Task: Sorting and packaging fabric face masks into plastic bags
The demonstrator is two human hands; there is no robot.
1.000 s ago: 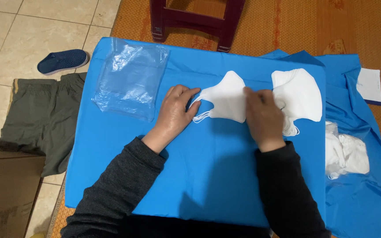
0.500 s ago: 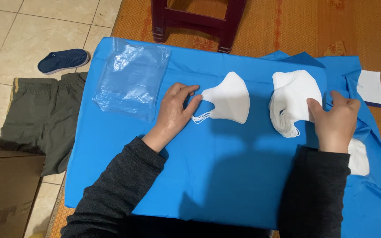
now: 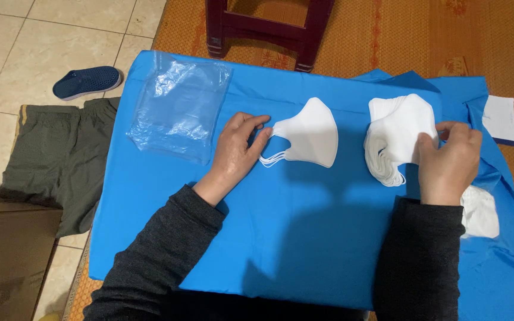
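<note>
A small pile of folded white masks (image 3: 310,134) lies mid-way across the blue cloth (image 3: 304,232), its ear loops pinned under the fingertips of the left hand (image 3: 238,150). To the right, the right hand (image 3: 447,163) pinches the edge of a thicker mask stack (image 3: 394,139). Clear plastic bags (image 3: 179,107) lie at the cloth's left; a dark wooden stool (image 3: 263,27) stands beyond.

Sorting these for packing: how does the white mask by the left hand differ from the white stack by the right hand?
The mask by the left hand looks like a thin set with ear loops trailing left; the stack at the right hand is far thicker, many layered edges fanned out. The mask points up; the stack leans right. Both are white, folded, on the blue cloth.
</note>
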